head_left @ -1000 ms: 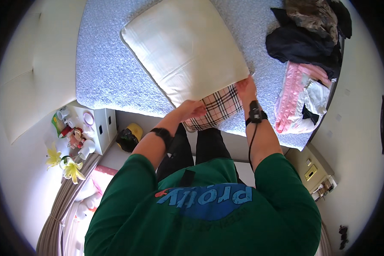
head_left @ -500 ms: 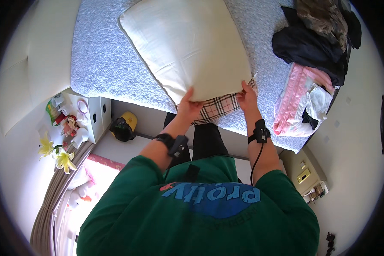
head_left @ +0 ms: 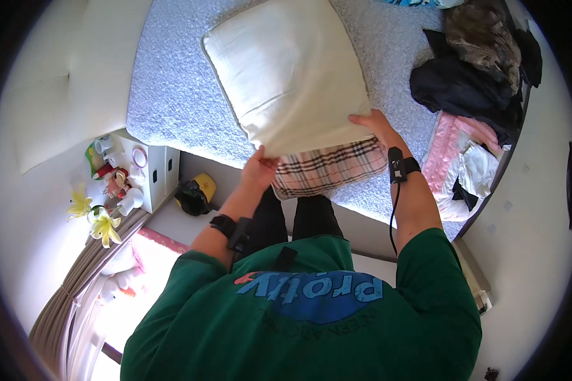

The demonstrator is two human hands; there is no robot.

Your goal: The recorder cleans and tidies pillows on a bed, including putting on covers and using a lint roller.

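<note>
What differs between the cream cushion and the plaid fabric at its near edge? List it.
The cream cushion is plain and pale; the plaid fabric is pinkish-beige with dark crossing lines.
The cream cushion shows a broad face extending over the bed; the plaid fabric shows only as a narrower strip nearer the person.
Both have cloth surfaces.

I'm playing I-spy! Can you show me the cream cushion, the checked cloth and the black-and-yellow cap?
Cream cushion (head_left: 289, 82): head view, middle of its upper face.
Checked cloth (head_left: 329, 167): head view, middle of its visible part.
Black-and-yellow cap (head_left: 194, 195): head view, its black part.
</note>
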